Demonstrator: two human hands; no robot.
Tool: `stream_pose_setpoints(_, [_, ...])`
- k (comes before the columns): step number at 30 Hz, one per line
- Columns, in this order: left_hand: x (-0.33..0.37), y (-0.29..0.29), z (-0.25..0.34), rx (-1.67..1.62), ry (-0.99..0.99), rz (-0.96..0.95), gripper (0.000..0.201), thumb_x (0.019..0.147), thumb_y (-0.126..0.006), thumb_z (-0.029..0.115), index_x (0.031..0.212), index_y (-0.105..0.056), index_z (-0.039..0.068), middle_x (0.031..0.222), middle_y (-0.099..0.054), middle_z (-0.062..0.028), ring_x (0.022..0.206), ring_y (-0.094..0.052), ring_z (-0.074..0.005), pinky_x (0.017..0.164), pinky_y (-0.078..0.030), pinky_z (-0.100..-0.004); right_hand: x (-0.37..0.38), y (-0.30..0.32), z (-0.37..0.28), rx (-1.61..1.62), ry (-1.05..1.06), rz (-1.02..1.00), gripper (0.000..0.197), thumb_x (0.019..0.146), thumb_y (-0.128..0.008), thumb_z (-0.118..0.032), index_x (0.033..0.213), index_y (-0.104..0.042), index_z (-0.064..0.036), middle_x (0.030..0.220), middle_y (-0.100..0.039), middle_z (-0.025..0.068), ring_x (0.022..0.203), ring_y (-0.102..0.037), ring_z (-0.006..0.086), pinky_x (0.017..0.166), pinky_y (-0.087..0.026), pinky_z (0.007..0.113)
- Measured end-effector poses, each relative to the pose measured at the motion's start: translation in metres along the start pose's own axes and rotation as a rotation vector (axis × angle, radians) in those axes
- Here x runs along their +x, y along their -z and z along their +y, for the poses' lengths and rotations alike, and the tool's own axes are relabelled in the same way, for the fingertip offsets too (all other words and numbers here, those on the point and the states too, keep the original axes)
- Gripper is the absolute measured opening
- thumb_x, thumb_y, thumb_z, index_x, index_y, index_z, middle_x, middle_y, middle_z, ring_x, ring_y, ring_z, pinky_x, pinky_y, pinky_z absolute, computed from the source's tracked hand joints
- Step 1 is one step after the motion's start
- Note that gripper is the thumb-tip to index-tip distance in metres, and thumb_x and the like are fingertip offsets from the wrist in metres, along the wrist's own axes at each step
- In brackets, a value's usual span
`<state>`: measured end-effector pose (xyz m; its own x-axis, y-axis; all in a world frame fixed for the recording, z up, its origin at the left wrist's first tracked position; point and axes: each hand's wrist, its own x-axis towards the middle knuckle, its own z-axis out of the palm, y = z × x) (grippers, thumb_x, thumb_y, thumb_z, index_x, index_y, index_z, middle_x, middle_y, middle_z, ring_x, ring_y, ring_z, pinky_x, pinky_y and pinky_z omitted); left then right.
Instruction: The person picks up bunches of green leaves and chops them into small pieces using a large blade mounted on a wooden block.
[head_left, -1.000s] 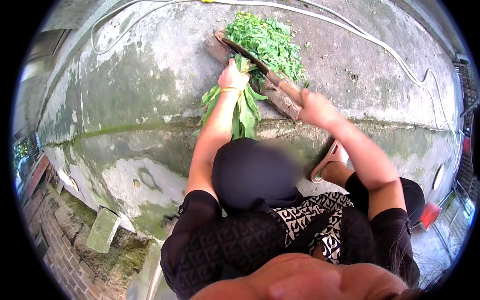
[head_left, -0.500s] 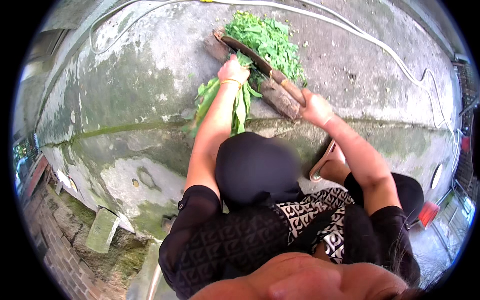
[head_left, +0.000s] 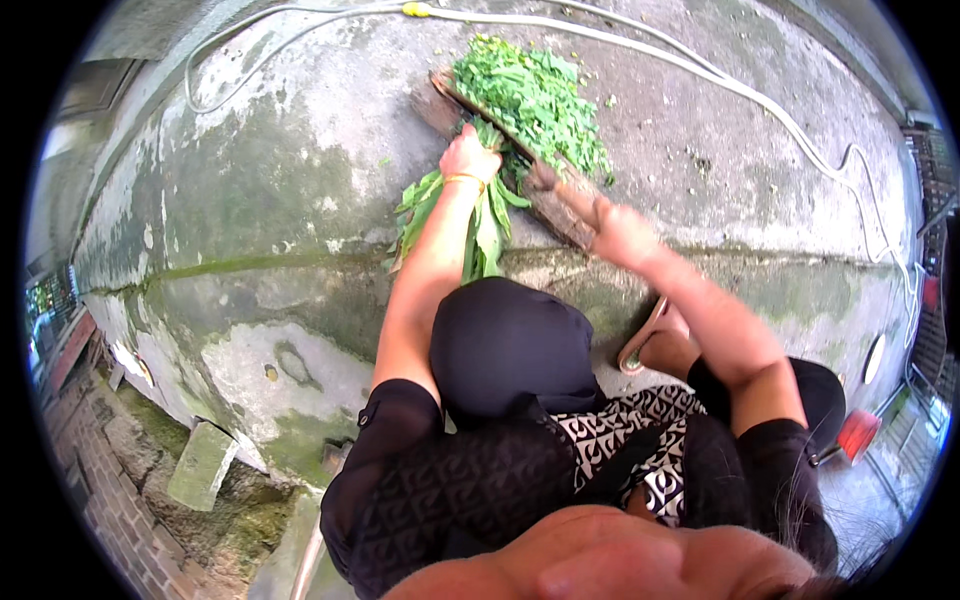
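Note:
My left hand (head_left: 470, 158) is closed round a bunch of leafy greens (head_left: 488, 230), pressing it onto a wooden block (head_left: 560, 219). The long leaves hang toward me below the wrist. In my right hand (head_left: 622, 236) is the wooden handle of a large chopping knife (head_left: 560, 186). Its dark blade lies slantwise along the block, edge-on to the view, close beside my left fingers at the cut end of the bunch. Beyond the blade a heap of chopped greens (head_left: 535, 95) spreads over the concrete.
A pale hose (head_left: 640, 52) with a yellow joint (head_left: 415, 9) curves across the far side of the stained concrete floor (head_left: 270, 180). My sandalled foot (head_left: 655, 335) is to the right. A broken stone slab (head_left: 203, 466) and brickwork (head_left: 125, 515) lie at the lower left.
The knife blade has turned from showing its broad side to edge-on, down against the block. My right hand has come slightly lower. My left hand keeps its hold on the greens.

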<state>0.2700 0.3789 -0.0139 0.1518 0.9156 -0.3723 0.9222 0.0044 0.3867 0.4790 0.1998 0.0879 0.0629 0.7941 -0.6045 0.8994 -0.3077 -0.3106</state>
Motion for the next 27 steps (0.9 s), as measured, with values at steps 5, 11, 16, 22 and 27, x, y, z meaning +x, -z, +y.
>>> stream_pose_setpoints(5, [-0.007, -0.005, 0.01, 0.042, 0.021, -0.012, 0.047, 0.077, -0.067, 0.028, 0.112, -0.055, -0.001, 0.105, -0.069, -0.0263, 0.1, -0.068, -0.043, 0.09, -0.054, -0.0497, 0.0, 0.16, -0.076, -0.157, 0.153, 0.096, 0.022, 0.081, -0.059, -0.017, 0.09, -0.066, 0.0016, 0.085, -0.07, 0.0238, 0.084, -0.069, 0.0405, 0.08, -0.056, 0.049])
stream_pose_setpoints(11, [0.024, 0.017, 0.006, 0.041, 0.063, -0.018, 0.048, 0.08, -0.066, 0.028, 0.116, -0.055, -0.002, 0.109, -0.069, -0.0265, 0.106, -0.067, -0.0422, 0.093, -0.053, -0.0472, -0.012, 0.158, -0.099, -0.195, 0.261, 0.307, 0.019, 0.081, -0.06, -0.017, 0.088, -0.064, -0.0006, 0.079, -0.069, 0.0225, 0.075, -0.069, 0.0408, 0.072, -0.056, 0.052])
stream_pose_setpoints(16, [0.021, 0.0, 0.007, -0.104, 0.091, -0.019, 0.053, 0.075, -0.072, 0.026, 0.115, -0.055, -0.003, 0.109, -0.068, -0.0276, 0.107, -0.066, -0.0426, 0.095, -0.052, -0.0479, 0.006, -0.006, 0.011, 0.024, -0.074, -0.021, 0.026, 0.082, -0.06, -0.013, 0.105, -0.06, -0.0015, 0.096, -0.07, 0.0256, 0.095, -0.069, 0.0422, 0.088, -0.054, 0.05])
stream_pose_setpoints(22, [0.003, -0.016, 0.01, -0.137, 0.004, 0.077, 0.061, 0.068, -0.082, 0.028, 0.109, -0.052, -0.006, 0.096, -0.069, -0.0301, 0.096, -0.067, -0.0467, 0.088, -0.054, -0.0498, -0.003, 0.119, -0.038, -0.057, 0.05, -0.024, 0.024, 0.079, -0.061, -0.014, 0.098, -0.068, -0.0007, 0.094, -0.071, 0.0238, 0.092, -0.07, 0.0407, 0.083, -0.056, 0.049])
stream_pose_setpoints(27, [0.032, -0.008, 0.011, -0.091, 0.095, -0.004, 0.073, 0.069, -0.082, 0.03, 0.12, -0.044, -0.007, 0.126, -0.053, -0.0303, 0.112, -0.061, -0.0453, 0.097, -0.052, -0.046, -0.003, 0.182, -0.099, -0.243, 0.259, 0.126, 0.021, 0.08, -0.062, -0.018, 0.09, -0.064, 0.0006, 0.078, -0.069, 0.0212, 0.077, -0.07, 0.039, 0.073, -0.056, 0.049])
